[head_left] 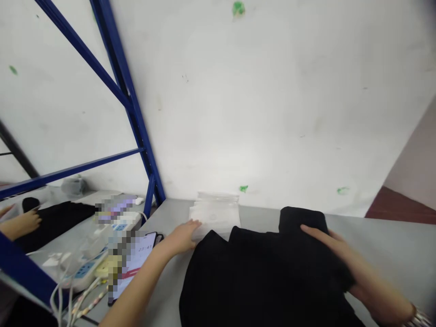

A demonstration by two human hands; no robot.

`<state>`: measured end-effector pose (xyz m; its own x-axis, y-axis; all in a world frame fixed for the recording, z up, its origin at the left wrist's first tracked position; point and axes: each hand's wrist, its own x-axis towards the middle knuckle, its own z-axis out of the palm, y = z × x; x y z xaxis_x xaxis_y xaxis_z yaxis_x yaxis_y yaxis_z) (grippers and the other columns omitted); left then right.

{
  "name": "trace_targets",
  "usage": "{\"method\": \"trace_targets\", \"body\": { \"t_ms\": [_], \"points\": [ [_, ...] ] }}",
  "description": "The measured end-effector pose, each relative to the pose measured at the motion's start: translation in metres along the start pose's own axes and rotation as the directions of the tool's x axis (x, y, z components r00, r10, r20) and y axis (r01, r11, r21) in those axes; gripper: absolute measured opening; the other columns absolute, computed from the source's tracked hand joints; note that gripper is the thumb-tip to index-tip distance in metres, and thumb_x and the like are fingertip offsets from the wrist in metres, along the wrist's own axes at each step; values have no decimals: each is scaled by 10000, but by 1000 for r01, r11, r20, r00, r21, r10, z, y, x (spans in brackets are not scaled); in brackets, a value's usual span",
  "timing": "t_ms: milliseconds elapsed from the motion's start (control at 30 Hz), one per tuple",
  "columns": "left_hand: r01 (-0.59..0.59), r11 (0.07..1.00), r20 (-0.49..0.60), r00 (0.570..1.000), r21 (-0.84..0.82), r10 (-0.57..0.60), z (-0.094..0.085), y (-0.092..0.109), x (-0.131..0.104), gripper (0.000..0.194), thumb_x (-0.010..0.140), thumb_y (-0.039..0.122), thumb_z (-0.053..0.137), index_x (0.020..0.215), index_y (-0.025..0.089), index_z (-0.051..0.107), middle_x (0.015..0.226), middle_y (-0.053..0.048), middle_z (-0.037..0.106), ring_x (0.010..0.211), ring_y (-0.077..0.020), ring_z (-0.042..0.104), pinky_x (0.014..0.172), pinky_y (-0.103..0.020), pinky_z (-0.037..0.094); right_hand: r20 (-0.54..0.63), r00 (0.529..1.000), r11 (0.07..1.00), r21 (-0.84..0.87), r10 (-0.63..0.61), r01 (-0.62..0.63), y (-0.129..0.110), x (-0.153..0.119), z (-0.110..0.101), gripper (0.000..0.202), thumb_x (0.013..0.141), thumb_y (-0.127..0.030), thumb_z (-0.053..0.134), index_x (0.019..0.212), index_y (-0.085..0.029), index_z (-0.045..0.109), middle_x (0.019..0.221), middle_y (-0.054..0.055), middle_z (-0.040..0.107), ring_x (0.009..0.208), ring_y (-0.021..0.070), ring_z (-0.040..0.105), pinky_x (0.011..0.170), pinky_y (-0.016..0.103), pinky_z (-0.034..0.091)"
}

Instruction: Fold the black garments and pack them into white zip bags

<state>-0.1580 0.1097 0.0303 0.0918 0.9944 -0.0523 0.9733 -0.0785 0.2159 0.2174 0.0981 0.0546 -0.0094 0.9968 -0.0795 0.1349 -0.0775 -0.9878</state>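
A large piece of black fabric (pixel 265 277), apparently a garment, spreads across the front of the grey table, with a folded part (pixel 289 220) at its far right. My right hand (pixel 335 250) grips this folded part, thumb stretched over the top; the fabric partly hides the other fingers. At the far side lies a stack of clear plastic bags (pixel 216 215). My left hand (pixel 185 236) reaches to the stack's left edge, fingertips touching it and fingers extended. The fabric covers the stack's near end.
To the left, a phone (pixel 138 254) lies beside white power strips (pixel 85 272) and tangled cables (pixel 63 295). A blue metal frame (pixel 136 109) rises there. Beyond it, a co-worker's hand (pixel 25 225) rests by another black cloth (pixel 61 218). A white wall (pixel 265 113) stands behind.
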Motion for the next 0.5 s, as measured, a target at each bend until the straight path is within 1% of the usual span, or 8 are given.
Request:
{"method": "trace_targets", "body": {
  "t_ms": [33, 67, 167, 233, 300, 367, 433, 500],
  "points": [
    [-24, 1000, 17, 1000, -7, 25, 4, 2, 4, 359, 865, 338, 578, 1196, 207, 539, 1311, -81, 516, 1155, -249, 519, 961, -500, 422, 42, 998, 999, 14, 37, -38, 0, 3, 1, 478, 729, -549, 599, 1086, -234, 638, 1102, 92, 695, 1013, 331, 644, 848, 398, 561],
    [-33, 999, 21, 999, -8, 33, 8, 3, 7, 338, 869, 337, 572, 1177, 201, 549, 1274, -79, 540, 1121, -238, 541, 941, -484, 442, 76, 996, 999, -19, 40, -38, 1, 5, 4, 488, 733, -530, 621, 1120, -233, 612, 1102, 88, 695, 1000, 331, 648, 865, 419, 546],
    [20, 1000, -15, 1000, 4, -20, 12, 3, 12, 296, 879, 343, 556, 1132, 188, 567, 1180, -70, 588, 1020, -208, 589, 872, -439, 490, 130, 989, 962, -252, -77, 108, 11, 6, 16, 562, 690, -468, 687, 1170, -205, 562, 1172, 91, 656, 1097, 333, 588, 990, 447, 441],
    [75, 997, -59, 995, 12, -75, 10, 2, 15, 287, 884, 346, 549, 1119, 184, 569, 1147, -68, 599, 972, -193, 603, 834, -415, 508, 228, 972, 925, -356, -51, 132, 15, -1, 26, 644, 643, -447, 728, 1201, -191, 531, 1186, 98, 642, 1137, 333, 559, 1010, 425, 415],
    [115, 993, -121, 986, 16, -112, 5, 4, 17, 290, 881, 351, 552, 1110, 175, 572, 1126, -60, 606, 952, -195, 609, 815, -406, 515, 362, 932, 914, -387, 27, 124, 15, -12, 34, 735, 603, -384, 768, 1254, -194, 485, 1170, 90, 649, 1125, 315, 569, 990, 373, 432],
    [134, 991, -205, 970, 12, -128, -2, 7, 15, 294, 879, 353, 556, 1104, 166, 573, 1108, -57, 611, 942, -197, 612, 809, -407, 517, 452, 890, 913, -383, 56, 137, 14, -21, 38, 779, 595, -274, 765, 1301, -195, 446, 1165, 77, 654, 1126, 293, 571, 996, 336, 422],
    [136, 991, -314, 940, -3, -130, -9, 13, 5, 299, 881, 353, 551, 1116, 168, 566, 1114, -61, 608, 950, -198, 610, 818, -416, 512, 466, 884, 914, -372, 29, 165, 17, -24, 35, 765, 604, -206, 726, 1316, -189, 447, 1209, 75, 633, 1161, 283, 546, 1027, 329, 393],
    [90, 996, -412, 907, -22, -91, -13, 19, -12, 279, 897, 334, 529, 1125, 177, 561, 1137, -70, 604, 977, -193, 602, 852, -430, 496, 428, 904, 918, -352, -15, 182, 27, -19, 27, 742, 630, -242, 716, 1324, -202, 458, 1287, 75, 584, 1207, 286, 510, 1049, 342, 379]
  ]
}}
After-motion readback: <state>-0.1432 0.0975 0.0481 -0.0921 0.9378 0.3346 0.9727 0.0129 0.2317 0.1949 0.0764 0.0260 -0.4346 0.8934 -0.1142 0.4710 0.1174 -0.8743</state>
